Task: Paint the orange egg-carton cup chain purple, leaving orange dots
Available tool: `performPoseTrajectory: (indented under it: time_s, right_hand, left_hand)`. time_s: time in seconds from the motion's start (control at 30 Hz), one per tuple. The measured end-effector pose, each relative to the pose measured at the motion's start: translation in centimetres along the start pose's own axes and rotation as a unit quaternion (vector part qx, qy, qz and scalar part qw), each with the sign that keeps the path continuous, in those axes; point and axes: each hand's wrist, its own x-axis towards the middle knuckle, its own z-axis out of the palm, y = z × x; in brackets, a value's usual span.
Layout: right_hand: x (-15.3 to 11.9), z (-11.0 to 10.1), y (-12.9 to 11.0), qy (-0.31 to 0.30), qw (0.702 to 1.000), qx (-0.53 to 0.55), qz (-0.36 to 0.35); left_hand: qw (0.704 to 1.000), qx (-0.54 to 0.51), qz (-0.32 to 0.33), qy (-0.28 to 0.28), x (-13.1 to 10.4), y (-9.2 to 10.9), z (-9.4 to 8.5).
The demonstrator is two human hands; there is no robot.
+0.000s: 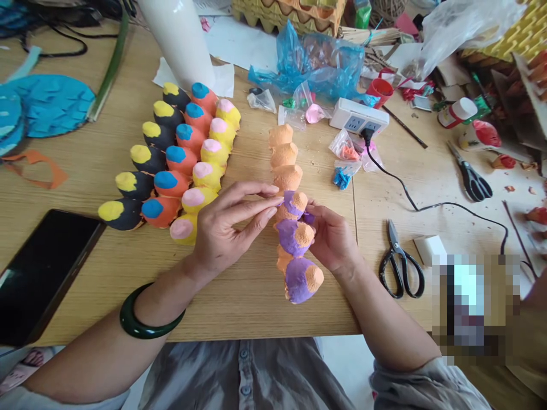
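Note:
A strip of bumpy egg-carton cups [285, 155] coated in orange clay runs away from me. Purple clay [294, 238] covers its nearer cups, leaving orange tips bare. My left hand [233, 219] reaches in from the left, thumb and fingertips drawn together at the purple edge of a middle cup. My right hand [333, 236] grips the strip from the right, its fingers partly hidden behind the cups. A small purple clay lump [308, 217] shows by the right fingertips. Left of my hands stand three finished-looking rows: black cups [147, 158], orange-red cups [179, 158] and yellow cups [213, 180].
Black-handled scissors [401, 265] and a white power strip [359, 118] with a black cord lie to the right. A phone [47, 267] rests at left. Farther back are a white cylinder [177, 42], a blue plastic bag [311, 62] and small clay packets [344, 148].

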Motion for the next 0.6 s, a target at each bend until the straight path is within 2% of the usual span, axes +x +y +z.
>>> performPoseTrajectory:
  time_s: [0.2,0.43,0.6]
  right_hand:
    - [0.1,-0.1,0.1,0.007,1.0,-0.017,0.002]
    - [0.3,-0.5,0.2,0.009,1.0,0.015,0.011]
    - [0.4,-1.1,0.5,0.02,0.999,0.026,0.03]
  left_hand:
    - [0.999,0.035,0.026,-0.004,-0.1,0.2,0.0]
    - [0.99,0.076,0.114,-0.019,-0.4,-0.5,0.5]
    - [0.987,0.098,0.115,-0.056,-0.2,-0.8,0.9]
